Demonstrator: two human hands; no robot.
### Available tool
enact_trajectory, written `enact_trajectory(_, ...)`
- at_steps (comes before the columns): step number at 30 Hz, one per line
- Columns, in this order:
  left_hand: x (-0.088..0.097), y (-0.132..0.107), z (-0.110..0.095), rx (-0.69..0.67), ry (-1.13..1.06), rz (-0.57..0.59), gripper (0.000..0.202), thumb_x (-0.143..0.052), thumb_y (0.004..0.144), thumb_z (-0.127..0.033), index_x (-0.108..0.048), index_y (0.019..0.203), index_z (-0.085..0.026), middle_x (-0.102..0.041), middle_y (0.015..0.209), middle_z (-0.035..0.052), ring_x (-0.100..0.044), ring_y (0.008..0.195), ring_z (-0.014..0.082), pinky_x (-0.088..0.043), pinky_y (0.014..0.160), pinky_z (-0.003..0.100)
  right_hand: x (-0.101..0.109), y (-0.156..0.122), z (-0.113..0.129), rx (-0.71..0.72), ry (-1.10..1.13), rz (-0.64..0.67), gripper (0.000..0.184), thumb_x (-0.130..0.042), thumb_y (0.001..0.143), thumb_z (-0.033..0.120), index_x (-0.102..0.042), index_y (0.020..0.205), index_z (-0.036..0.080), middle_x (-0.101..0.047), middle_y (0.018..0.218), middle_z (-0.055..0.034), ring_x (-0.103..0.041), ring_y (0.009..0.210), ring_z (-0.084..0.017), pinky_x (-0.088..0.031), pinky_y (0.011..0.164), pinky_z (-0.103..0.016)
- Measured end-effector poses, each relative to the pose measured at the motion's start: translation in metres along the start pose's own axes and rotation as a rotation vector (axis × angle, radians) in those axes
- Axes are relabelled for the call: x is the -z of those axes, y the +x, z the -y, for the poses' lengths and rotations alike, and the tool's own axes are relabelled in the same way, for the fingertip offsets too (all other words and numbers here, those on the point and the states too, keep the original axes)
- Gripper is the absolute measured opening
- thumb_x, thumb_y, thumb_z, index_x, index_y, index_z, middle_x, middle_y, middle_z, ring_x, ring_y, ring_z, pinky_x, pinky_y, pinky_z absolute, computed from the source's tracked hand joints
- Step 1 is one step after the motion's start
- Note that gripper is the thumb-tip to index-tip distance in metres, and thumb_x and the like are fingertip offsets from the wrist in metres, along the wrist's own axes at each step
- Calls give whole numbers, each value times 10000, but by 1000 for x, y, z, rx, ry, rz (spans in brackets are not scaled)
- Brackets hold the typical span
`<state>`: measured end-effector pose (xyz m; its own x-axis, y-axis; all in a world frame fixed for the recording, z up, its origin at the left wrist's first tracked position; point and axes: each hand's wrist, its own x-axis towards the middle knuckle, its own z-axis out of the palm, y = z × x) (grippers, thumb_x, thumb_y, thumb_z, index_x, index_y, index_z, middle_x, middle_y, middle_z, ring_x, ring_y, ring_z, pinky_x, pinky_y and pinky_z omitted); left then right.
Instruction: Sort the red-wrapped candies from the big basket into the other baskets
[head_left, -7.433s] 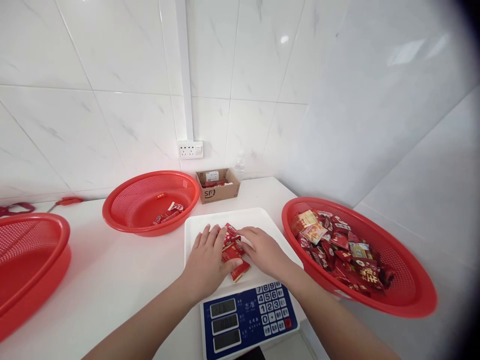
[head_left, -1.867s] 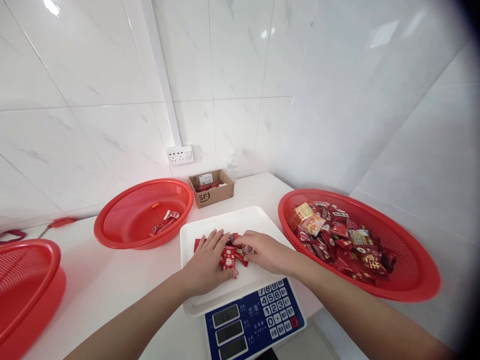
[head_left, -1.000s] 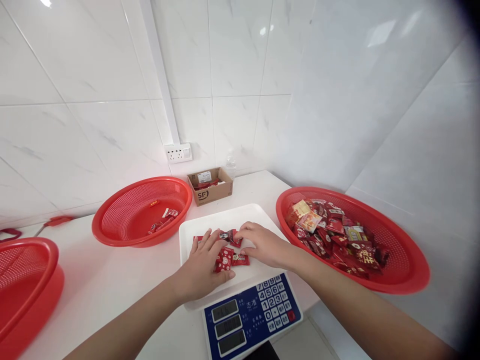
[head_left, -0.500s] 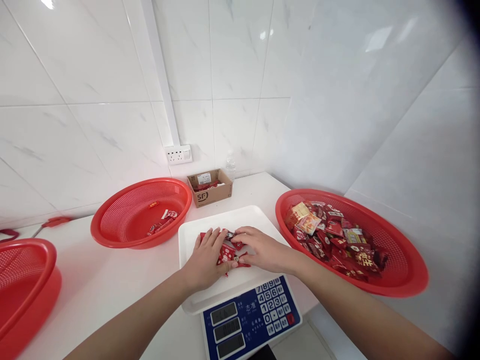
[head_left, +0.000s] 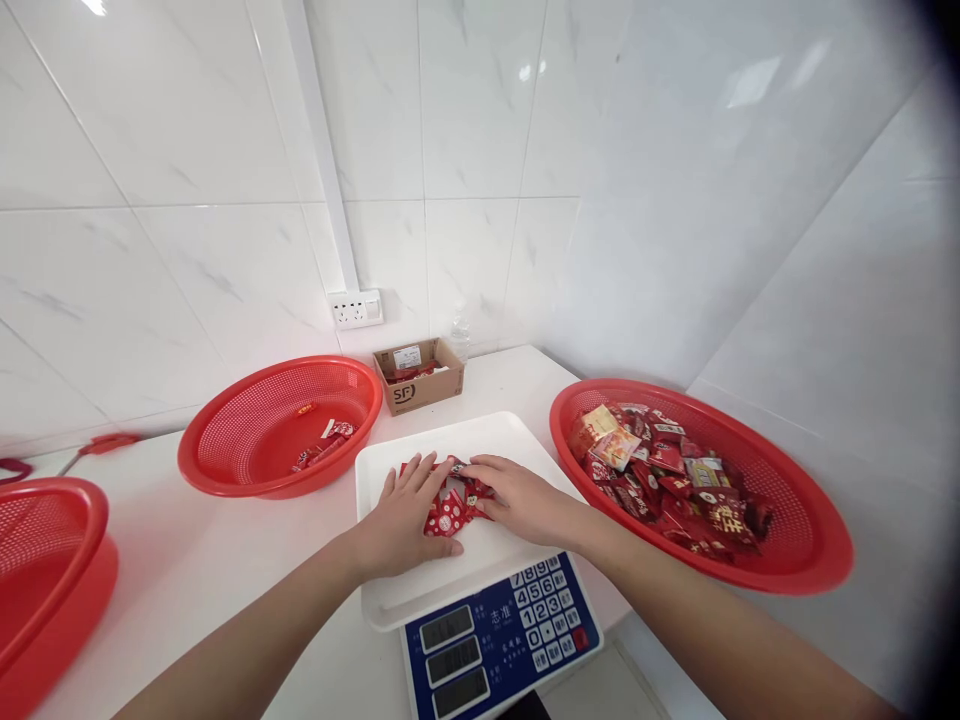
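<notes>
Several small red snack packets (head_left: 448,513) lie bunched on the white tray (head_left: 420,592) of a weighing scale. My left hand (head_left: 401,515) rests over their left side, fingers spread and thumb stretched out toward me. From the right, my right hand (head_left: 525,497) curls its fingers and thumb around packets at that edge. Both palms face down, hiding part of the pile. Just below the tray is the scale's blue panel (head_left: 502,640), with number keys and dark displays whose digits are too faint to read.
To the right stands a red basket (head_left: 814,560) full of mostly red packets. A second red basket (head_left: 225,480) at left holds a few packets. Another basket (head_left: 67,490) is cut off at the left edge. A cardboard box (head_left: 431,392) and a clear bottle (head_left: 460,335) stand by the wall.
My left thumb has moved off the packets toward me, uncovering a white-dotted red one. My right fingers have drawn closer together over the pile's right side.
</notes>
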<state>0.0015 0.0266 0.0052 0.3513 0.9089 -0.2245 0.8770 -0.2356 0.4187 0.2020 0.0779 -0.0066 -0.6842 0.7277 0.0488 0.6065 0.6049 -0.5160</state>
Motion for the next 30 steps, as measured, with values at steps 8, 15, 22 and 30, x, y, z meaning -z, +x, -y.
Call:
enact_trajectory(8, -12, 11, -1, -23, -9, -103, 756, -423, 861, -555, -161, 1463, -179, -145, 1540, 124, -9, 1410, 298, -71, 1119, 519, -1, -3, 11, -87, -63, -54, 383, -538, 836, 262, -545, 1216, 211, -564, 1129, -99, -511, 1082, -244, -413, 907, -382)
enact_trajectory(15, 10, 16, 7, -135, -24, -4, 928, -624, 731, -544, -163, 1460, -199, -287, 1500, 104, -147, 1401, 280, -200, 1111, 452, 1, -8, 16, -98, -48, 4, 355, -524, 838, 273, -565, 1186, 211, -542, 1095, -99, -529, 1031, -241, -426, 865, -369)
enact_trajectory(22, 0, 9, -10, -25, 28, -100, 832, -409, 824, -628, -121, 1466, -183, -170, 1535, 119, -34, 1411, 296, -72, 1109, 542, 5, -10, 9, -90, 80, 10, 455, -495, 814, 169, -515, 1267, 201, -548, 1105, -91, -552, 1009, -210, -404, 909, -342)
enact_trajectory(30, -10, 17, -10, -27, -17, -112, 813, -468, 831, -539, -135, 1462, -148, -250, 1510, 132, -93, 1407, 297, -111, 1115, 518, 3, -6, 14, -154, 49, -18, 422, -499, 813, 178, -544, 1233, 192, -580, 1045, -86, -581, 956, -199, -410, 840, -304)
